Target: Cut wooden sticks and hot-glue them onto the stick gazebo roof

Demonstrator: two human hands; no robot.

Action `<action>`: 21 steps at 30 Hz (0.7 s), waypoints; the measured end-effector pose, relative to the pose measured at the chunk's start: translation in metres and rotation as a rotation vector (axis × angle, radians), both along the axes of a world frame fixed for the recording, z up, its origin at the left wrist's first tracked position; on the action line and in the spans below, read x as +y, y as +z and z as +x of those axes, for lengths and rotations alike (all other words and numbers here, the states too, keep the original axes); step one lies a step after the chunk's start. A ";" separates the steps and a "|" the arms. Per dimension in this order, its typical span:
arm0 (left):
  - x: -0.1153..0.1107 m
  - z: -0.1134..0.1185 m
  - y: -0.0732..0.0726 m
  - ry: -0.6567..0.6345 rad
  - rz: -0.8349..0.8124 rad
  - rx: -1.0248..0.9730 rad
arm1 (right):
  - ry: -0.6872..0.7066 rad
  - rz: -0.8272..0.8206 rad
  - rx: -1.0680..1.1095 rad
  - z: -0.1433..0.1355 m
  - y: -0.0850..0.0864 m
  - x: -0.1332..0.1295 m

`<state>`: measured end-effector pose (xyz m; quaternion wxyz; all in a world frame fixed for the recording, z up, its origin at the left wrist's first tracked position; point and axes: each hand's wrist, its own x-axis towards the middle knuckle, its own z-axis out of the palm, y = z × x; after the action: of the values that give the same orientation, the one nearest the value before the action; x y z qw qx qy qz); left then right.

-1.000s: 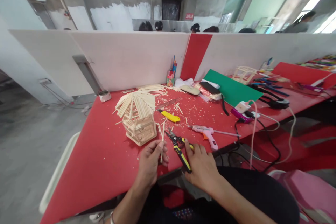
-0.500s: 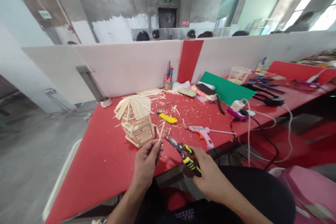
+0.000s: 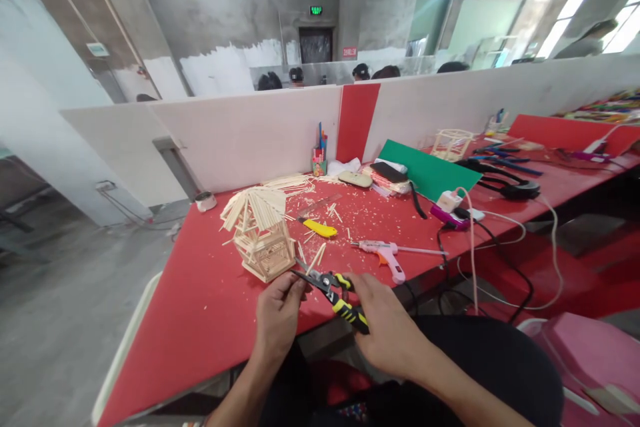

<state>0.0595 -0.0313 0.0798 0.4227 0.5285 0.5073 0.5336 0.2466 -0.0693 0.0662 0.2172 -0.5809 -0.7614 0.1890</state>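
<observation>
My left hand (image 3: 278, 310) is closed, thumb and fingers pinching a thin wooden stick that is mostly hidden by the fingers and the tool. My right hand (image 3: 383, 320) grips pliers (image 3: 351, 315) with yellow and black handles. The parted jaws reach to my left fingertips; whether they touch the stick I cannot tell. Just beyond the hands, a small house model (image 3: 265, 247) made of wooden sticks, with a slatted roof, stands on the red table (image 3: 200, 320). Pale loose sticks (image 3: 319, 253) lie behind the jaws.
A yellow utility knife (image 3: 320, 228) and a pink glue gun (image 3: 387, 253) lie among wood scraps. Behind are a pen cup (image 3: 319, 163), a glasses case (image 3: 355, 179) and a green board (image 3: 430, 170). Cables run from a purple power strip (image 3: 450, 217) past the table edge. A white partition (image 3: 250, 137) stands behind.
My right hand has brought the pliers left, up to my left fingertips. The stick that pointed up from my left hand is now largely covered. The view has tilted slightly upward.
</observation>
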 end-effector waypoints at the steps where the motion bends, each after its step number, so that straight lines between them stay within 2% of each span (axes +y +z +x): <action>1: 0.000 0.000 -0.001 -0.001 0.005 0.006 | 0.003 -0.007 -0.002 0.000 0.000 0.000; 5: 0.000 -0.002 -0.003 -0.004 0.012 0.007 | 0.001 -0.024 -0.022 -0.002 0.000 -0.001; 13: -0.004 -0.002 0.004 0.029 0.006 -0.102 | 0.026 -0.082 -0.041 -0.010 0.005 -0.003; 17: -0.005 -0.006 0.005 0.033 0.044 -0.048 | 0.041 -0.069 0.000 -0.013 0.005 -0.002; 21: -0.006 -0.010 0.009 -0.036 0.107 0.077 | 0.010 -0.046 0.026 -0.013 -0.002 -0.001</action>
<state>0.0500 -0.0371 0.0887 0.3834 0.5795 0.4844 0.5315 0.2337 -0.0707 0.0638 0.2128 -0.5795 -0.7568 0.2150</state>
